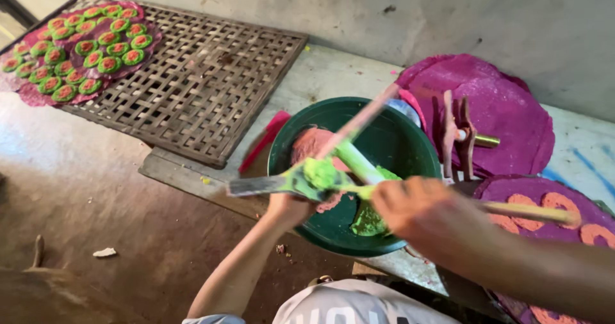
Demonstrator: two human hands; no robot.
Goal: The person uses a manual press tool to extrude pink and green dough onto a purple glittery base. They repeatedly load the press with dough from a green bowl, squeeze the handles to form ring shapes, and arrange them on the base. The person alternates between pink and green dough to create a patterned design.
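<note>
my left hand (288, 207) grips the paste knife (282, 183) — blade lying leftward | my right hand (410, 205) holds a stick (512, 210) — both over the green bowl (410, 146), green paste (368, 220) below-right

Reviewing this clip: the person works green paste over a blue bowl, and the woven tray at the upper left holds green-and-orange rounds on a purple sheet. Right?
Not quite: the head view shows the bowl is green, not blue. The rest holds: both hands work green paste over it, and the woven tray at upper left carries green-and-orange rounds on a purple sheet.
</note>
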